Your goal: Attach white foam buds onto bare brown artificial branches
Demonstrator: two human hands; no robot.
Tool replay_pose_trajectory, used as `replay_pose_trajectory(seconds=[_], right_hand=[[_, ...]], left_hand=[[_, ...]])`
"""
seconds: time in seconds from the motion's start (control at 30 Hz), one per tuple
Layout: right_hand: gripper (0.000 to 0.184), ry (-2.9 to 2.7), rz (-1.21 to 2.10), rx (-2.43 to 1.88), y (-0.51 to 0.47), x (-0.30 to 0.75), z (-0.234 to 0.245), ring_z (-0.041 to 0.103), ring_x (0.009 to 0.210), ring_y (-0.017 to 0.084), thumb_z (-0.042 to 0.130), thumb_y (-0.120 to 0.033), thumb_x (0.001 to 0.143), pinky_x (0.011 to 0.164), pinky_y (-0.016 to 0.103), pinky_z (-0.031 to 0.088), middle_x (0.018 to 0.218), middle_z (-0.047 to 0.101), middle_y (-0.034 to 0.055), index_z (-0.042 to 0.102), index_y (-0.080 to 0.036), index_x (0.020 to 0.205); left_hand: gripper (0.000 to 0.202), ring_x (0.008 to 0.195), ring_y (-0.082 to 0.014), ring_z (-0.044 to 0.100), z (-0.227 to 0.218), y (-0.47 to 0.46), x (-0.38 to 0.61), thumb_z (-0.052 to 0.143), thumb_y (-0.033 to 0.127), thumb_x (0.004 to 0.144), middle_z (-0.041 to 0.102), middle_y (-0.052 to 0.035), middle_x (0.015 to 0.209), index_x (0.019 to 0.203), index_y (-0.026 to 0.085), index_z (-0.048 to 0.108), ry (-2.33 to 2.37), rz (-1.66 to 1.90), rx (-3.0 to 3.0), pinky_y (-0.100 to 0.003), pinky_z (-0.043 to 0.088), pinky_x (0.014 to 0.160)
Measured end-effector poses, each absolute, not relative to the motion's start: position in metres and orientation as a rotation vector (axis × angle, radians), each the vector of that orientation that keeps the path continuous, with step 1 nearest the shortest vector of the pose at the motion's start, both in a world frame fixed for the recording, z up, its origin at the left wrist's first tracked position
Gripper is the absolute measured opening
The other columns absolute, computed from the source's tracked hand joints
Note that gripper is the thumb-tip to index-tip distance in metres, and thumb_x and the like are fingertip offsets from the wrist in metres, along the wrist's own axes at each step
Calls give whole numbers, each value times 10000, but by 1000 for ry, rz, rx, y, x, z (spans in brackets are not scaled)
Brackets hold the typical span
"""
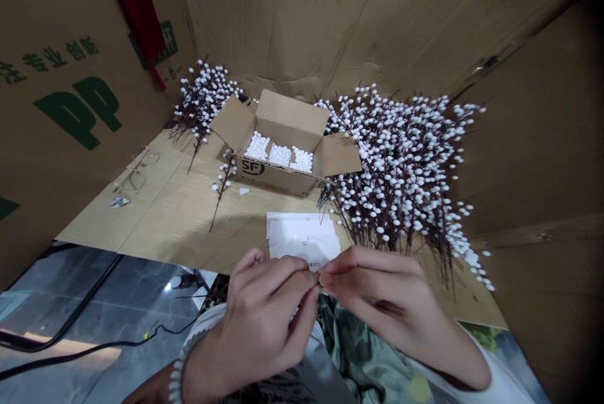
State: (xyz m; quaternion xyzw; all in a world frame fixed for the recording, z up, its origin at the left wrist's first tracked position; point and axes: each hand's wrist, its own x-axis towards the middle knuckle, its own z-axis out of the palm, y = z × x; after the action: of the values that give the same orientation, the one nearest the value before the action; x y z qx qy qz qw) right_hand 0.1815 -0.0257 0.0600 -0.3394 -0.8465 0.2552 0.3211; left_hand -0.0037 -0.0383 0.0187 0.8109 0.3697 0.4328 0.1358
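My left hand [267, 306] and my right hand [384, 294] meet fingertip to fingertip just in front of the table's near edge. Both are closed in a pinch. Whatever lies between the fingertips is too small and too covered to name. Beyond them a stack of white paper [302, 234] lies on the table. Behind the paper stands an open cardboard box [278, 180] holding white cotton-like balls [281, 155] in three groups. A single stem with white berries [221, 187] lies left of the box.
A large pile of white-berried branches [401, 165] fills the table's right side; a smaller bunch [202, 99] lies back left. Eyeglasses [134, 174] and a crumpled scrap [119, 202] rest at left. Pliers-like tool [323, 195] sits by the box. Cardboard walls [283, 20] enclose the table [179, 221].
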Motion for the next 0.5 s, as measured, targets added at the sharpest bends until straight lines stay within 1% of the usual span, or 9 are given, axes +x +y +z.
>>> replay_pose_trajectory(seconds=[0.17, 0.27, 0.5], right_hand=[[118, -2192, 814, -883, -21, 185, 58, 704, 755, 111, 625, -80, 835, 672, 173, 567, 841, 732, 33, 677, -185, 821], [126, -2151, 882, -904, -19, 187, 58, 707, 758, 115, 611, -89, 847, 666, 176, 563, 823, 739, 32, 686, -187, 823], [171, -2197, 847, -933, -21, 185, 61, 690, 731, 97, 588, -51, 845, 687, 135, 537, 805, 724, 21, 686, -185, 804]], left_hand=[[109, 608, -135, 579, 18, -37, -6, 554, 71, 810, 683, -5, 752, 803, 161, 615, 1060, 1191, 2343, -318, 330, 633], [106, 609, -131, 568, 18, -36, -6, 552, 83, 827, 676, 5, 749, 811, 166, 617, 1065, 1198, 2328, -317, 330, 645], [102, 585, -126, 549, 13, -38, -3, 549, 99, 835, 661, 5, 728, 785, 168, 604, 1077, 1251, 2312, -316, 341, 638]])
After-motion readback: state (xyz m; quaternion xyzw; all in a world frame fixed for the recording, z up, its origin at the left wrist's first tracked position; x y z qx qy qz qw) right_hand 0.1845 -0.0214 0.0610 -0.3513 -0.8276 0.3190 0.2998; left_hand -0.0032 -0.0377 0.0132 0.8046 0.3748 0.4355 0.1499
